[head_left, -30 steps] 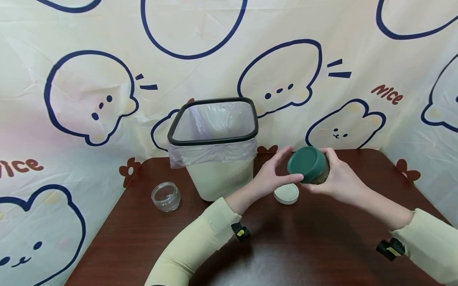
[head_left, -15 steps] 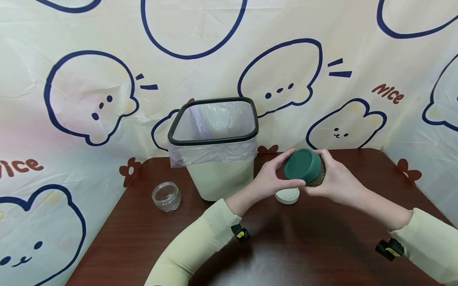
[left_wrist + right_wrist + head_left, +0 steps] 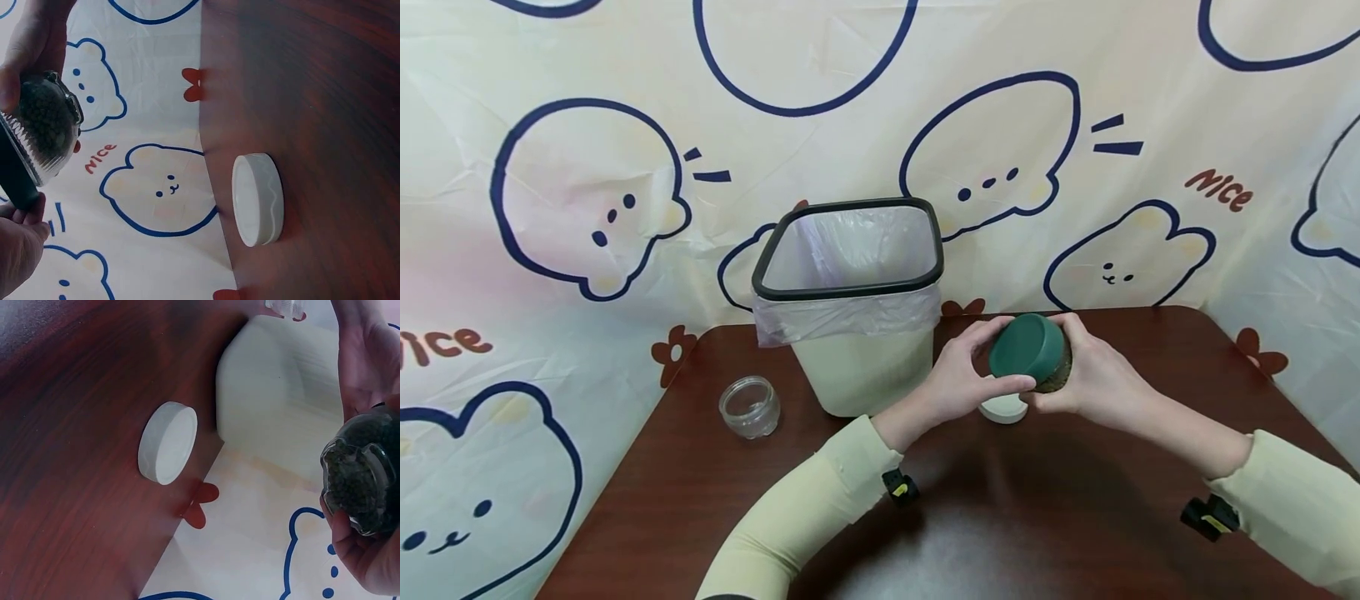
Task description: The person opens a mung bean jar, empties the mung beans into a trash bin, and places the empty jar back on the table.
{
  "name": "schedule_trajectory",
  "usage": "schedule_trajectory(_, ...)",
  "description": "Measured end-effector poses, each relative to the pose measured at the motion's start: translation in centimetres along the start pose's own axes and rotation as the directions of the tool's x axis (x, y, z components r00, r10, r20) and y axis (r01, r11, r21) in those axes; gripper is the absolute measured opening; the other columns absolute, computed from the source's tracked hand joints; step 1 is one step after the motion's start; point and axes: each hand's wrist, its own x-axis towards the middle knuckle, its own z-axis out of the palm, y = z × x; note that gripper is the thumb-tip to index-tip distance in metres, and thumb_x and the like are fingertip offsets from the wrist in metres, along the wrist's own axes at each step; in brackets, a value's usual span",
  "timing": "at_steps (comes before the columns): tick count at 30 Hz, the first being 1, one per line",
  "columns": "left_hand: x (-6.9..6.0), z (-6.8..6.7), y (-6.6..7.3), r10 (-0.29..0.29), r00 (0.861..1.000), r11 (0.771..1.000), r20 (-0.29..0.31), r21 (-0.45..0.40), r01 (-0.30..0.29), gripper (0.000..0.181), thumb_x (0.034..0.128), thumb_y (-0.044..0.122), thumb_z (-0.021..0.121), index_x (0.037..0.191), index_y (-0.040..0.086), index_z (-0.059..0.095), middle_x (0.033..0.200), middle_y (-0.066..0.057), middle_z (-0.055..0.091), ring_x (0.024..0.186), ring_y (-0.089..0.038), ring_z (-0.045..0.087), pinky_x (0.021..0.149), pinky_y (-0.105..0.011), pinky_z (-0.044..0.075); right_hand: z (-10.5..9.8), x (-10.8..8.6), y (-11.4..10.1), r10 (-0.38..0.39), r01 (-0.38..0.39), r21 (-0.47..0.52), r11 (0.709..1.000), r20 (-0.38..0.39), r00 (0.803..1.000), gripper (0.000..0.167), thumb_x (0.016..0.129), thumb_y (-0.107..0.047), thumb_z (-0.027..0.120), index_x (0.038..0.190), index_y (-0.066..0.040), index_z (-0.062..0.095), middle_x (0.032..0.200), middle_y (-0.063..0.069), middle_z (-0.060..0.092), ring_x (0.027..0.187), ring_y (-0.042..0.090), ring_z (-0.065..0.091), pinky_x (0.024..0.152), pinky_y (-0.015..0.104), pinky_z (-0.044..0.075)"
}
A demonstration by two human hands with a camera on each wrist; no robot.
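My right hand point(image 3: 1105, 375) grips a glass jar point(image 3: 1057, 372) by its body, holding it tilted above the table. Dark granules fill the jar point(image 3: 356, 487), as the right wrist view shows. Its green lid point(image 3: 1027, 346) faces toward my left hand point(image 3: 951, 375), whose thumb and fingers pinch it from either side. In the left wrist view the left fingertips touch the edge of the green lid point(image 3: 17, 178). Partly below the hands lies a white round lid point(image 3: 1004, 410) on the table.
A cream trash bin point(image 3: 872, 367) with a black rim and plastic liner stands at the table's back. Left of it sits a small clear glass jar point(image 3: 750, 408), without a lid. A printed cloth point(image 3: 835, 158) hangs behind the brown table point(image 3: 1000, 517).
The jar has shifted a little left and down with my right hand. My left thumb and fingers have come onto the green lid. The view has tilted slightly.
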Motion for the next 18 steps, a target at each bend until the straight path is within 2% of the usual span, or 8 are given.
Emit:
schedule_trajectory(3,-0.1,0.2,0.0,-0.002,1.0,1.0,-0.018,0.025,0.002,0.065,0.0827,0.025,0.078,0.14,0.013,0.049,0.122,0.003,0.053,0.106,-0.008,0.052,0.087,-0.024,0.048,0.3,0.0,0.0,0.003,-0.004,-0.035,0.999,-0.017,1.0,0.086,0.065,-0.024,0.089,0.129,0.001,0.036,0.111,0.018,0.058,0.09,0.031,0.06,0.069,0.044,0.054)
schedule_trajectory(5,-0.1,0.5,0.0,-0.014,0.999,0.999,-0.051,0.037,0.016,0.063,0.083,0.027,0.077,0.139,0.013,0.051,0.121,0.003,0.054,0.106,-0.007,0.051,0.087,-0.026,0.047,0.5,0.1,0.0,-0.011,0.008,-0.073,0.997,-0.043,0.999,0.087,0.064,-0.023,0.089,0.129,0.001,0.037,0.111,0.019,0.058,0.089,0.031,0.06,0.068,0.045,0.055)
schedule_trajectory(10,-0.4,1.1,0.7,-0.113,0.984,0.993,-0.134,0.002,0.114,0.066,0.0815,0.035,0.078,0.137,0.014,0.05,0.122,0.006,0.056,0.104,-0.006,0.052,0.084,-0.027,0.049,0.6,0.4,0.1,-0.065,0.052,-0.149,0.987,-0.09,0.994,0.09,0.061,-0.023,0.091,0.129,0.003,0.038,0.112,0.021,0.056,0.086,0.033,0.061,0.064,0.047,0.056)
schedule_trajectory(12,-0.5,1.1,1.1,-0.15,0.981,0.989,-0.122,-0.017,0.149,0.069,0.0814,0.036,0.078,0.139,0.015,0.046,0.124,0.006,0.054,0.105,-0.007,0.053,0.083,-0.027,0.049,0.6,0.4,0.0,-0.081,0.066,-0.162,0.985,-0.091,0.993,0.09,0.061,-0.024,0.091,0.129,0.003,0.038,0.111,0.021,0.056,0.085,0.032,0.061,0.063,0.046,0.056)
schedule_trajectory(14,-0.6,0.9,1.4,-0.17,0.982,0.985,-0.085,-0.017,0.17,0.073,0.0816,0.036,0.078,0.142,0.018,0.041,0.127,0.006,0.052,0.107,-0.008,0.052,0.084,-0.027,0.049,0.5,0.3,0.0,-0.101,0.084,-0.175,0.981,-0.089,0.991,0.091,0.06,-0.025,0.092,0.129,0.002,0.038,0.109,0.019,0.057,0.084,0.03,0.061,0.061,0.044,0.055)
schedule_trajectory(16,-0.6,0.5,1.6,-0.161,0.986,0.987,-0.041,0.001,0.161,0.077,0.0814,0.034,0.078,0.145,0.02,0.037,0.133,0.006,0.049,0.11,-0.01,0.051,0.085,-0.027,0.048,0.5,0.2,-0.1,-0.121,0.105,-0.18,0.978,-0.081,0.989,0.09,0.061,-0.026,0.091,0.129,0.001,0.039,0.108,0.017,0.058,0.083,0.028,0.06,0.061,0.041,0.055)
schedule_trajectory(18,-0.6,0.1,1.6,-0.128,0.992,0.992,0.006,0.009,0.128,0.081,0.0811,0.031,0.079,0.148,0.021,0.035,0.137,0.005,0.046,0.113,-0.012,0.049,0.087,-0.028,0.048,0.5,0.1,-0.1,-0.132,0.119,-0.172,0.978,-0.065,0.989,0.089,0.061,-0.026,0.091,0.129,-0.001,0.038,0.107,0.015,0.058,0.083,0.026,0.06,0.061,0.039,0.054)
